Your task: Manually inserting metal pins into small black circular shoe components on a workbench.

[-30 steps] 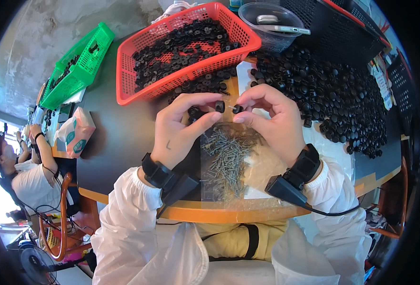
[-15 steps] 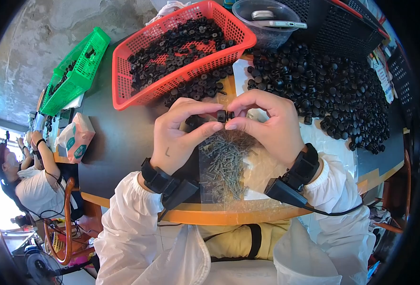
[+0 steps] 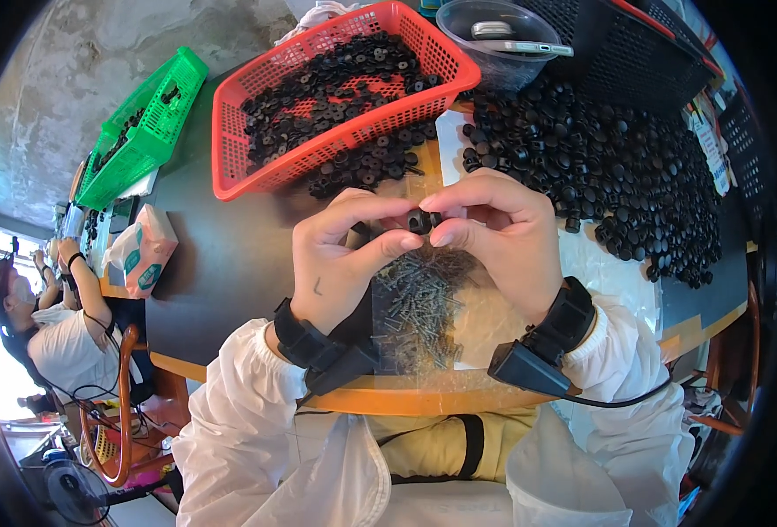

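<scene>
My left hand [image 3: 334,259] and my right hand [image 3: 513,233] meet over the table, each pinching a side of a small black round plastic part [image 3: 418,221] with thumb and fingertips. Whether it is one piece or two pressed together is hard to tell. Just below the fingers lies a heap of thin metal screws [image 3: 417,303] on clear plastic. Beyond the hands, a red basket [image 3: 345,132] holds many black discs with a central hole, and more black discs [image 3: 366,169] lie against its near side. A large pile of black round caps [image 3: 599,167] spreads to the right.
Past the red basket stands a clear tub [image 3: 511,66] with a phone across it, beside a black crate [image 3: 625,53]. At left are a pink tissue pack [image 3: 151,250] and a green basket [image 3: 143,132]. Another person [image 3: 64,334] sits far left. Wrist devices strap both my wrists.
The black part has turned between my fingertips, showing more of its notched side. Both hands have shifted slightly right in the picture.
</scene>
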`<state>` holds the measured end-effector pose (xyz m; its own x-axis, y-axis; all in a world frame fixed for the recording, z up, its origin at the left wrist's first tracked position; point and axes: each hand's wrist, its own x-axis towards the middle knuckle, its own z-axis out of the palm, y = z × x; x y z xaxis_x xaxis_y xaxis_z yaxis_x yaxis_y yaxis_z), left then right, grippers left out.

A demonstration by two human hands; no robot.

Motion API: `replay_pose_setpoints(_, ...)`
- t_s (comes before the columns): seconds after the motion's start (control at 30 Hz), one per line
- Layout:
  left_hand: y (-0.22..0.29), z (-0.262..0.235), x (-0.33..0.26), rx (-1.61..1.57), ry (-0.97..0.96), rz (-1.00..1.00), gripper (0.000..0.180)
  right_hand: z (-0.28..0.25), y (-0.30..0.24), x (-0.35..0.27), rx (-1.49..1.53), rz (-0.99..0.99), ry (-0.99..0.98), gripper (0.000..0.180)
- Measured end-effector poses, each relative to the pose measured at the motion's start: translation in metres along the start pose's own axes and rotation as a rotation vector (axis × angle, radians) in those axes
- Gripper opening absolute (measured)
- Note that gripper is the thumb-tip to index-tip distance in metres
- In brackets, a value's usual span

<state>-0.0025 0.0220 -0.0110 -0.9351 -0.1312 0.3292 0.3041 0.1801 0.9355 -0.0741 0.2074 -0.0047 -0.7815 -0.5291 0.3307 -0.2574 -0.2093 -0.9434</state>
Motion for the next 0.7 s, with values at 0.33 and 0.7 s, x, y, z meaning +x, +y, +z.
replay_pose_setpoints(0.33, 0.0017, -0.0006, -0.0005, 0.023, 0.03, 0.019, 0.031, 0.0027, -0.004, -0.0015, 0.287, 0.174, -0.009, 0.019)
replay_pose_setpoints(0.7, 0.0033, -0.0059, 0.0044, 0.319, 0.002, 0.171, 0.033, -0.001, 0.003, 0.0029, 0.24, 0.14, -0.1, 0.022)
